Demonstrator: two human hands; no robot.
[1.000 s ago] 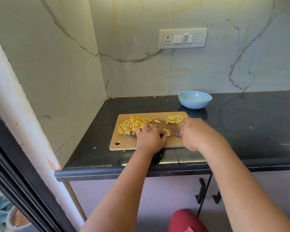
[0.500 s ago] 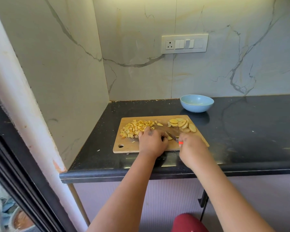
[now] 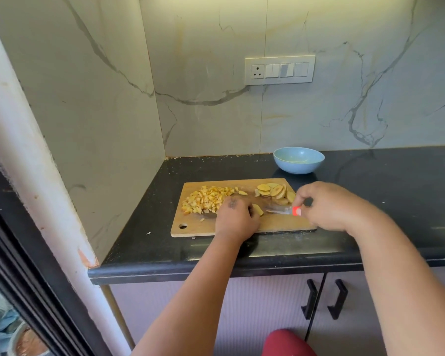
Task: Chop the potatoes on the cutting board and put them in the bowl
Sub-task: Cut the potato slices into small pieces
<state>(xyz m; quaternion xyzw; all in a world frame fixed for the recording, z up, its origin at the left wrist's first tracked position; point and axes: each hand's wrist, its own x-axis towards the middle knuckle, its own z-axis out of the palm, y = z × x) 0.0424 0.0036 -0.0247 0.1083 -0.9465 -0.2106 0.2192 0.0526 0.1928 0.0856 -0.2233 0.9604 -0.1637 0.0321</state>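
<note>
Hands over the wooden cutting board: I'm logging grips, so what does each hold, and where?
The right hand grips a red-handled knife by its handle. The left hand holds a pale yellow potato piece at its near end.

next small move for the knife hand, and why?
Probably bring the knife down through the potato piece that the left hand pins on the cutting board. The right hand grips the handle, uncut slices wait, and the bowl looks empty.
</note>
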